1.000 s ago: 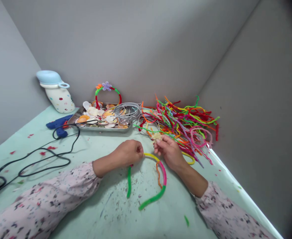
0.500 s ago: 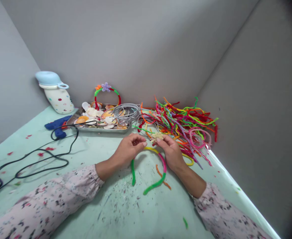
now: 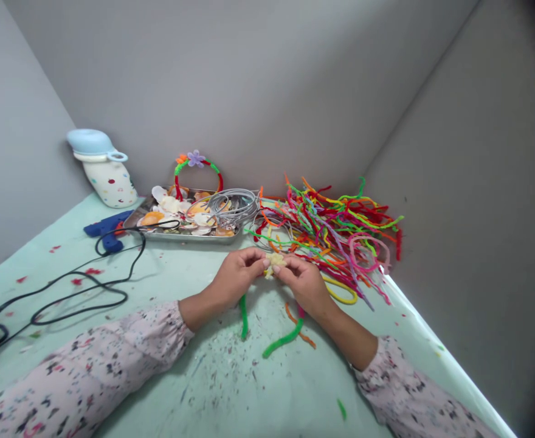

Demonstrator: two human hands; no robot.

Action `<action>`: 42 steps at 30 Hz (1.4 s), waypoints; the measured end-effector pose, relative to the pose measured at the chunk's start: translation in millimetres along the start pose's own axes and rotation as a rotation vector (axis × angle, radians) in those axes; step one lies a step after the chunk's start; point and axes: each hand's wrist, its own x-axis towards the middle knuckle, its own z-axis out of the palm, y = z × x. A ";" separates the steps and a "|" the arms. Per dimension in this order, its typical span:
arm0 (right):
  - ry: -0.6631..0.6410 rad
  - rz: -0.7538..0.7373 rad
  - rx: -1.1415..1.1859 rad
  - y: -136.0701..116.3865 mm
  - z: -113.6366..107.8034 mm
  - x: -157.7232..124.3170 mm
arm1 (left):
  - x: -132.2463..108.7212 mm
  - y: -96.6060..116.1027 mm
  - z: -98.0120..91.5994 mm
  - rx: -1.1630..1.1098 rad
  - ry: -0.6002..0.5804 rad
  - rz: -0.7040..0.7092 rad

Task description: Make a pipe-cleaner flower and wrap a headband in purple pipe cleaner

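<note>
My left hand pinches the top of a headband wrapped in fuzzy pipe cleaner, whose green ends hang below my hands. Between thumb and fingers, my right hand grips a pale yellow pipe-cleaner flower. The flower lies against the top of the band, and the left fingertips touch its edge. Most of the band's yellow and pink stretch is hidden behind the hands. Just beside the band's right end, an orange pipe-cleaner piece rests on the table.
A pile of pipe cleaners lies at the back right. Left of it stand a metal tray of shells, a wire coil and a finished headband. A blue glue gun, black cord and bottle are at left.
My right hand has moved left with the yellow flower, bringing it to the top of the headband against my left fingertips. My left hand has stayed nearly in place.
</note>
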 end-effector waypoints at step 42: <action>0.032 0.060 -0.053 2.2 0.9 0.0 | -5.9 -4.0 1.8 0.527 0.055 0.253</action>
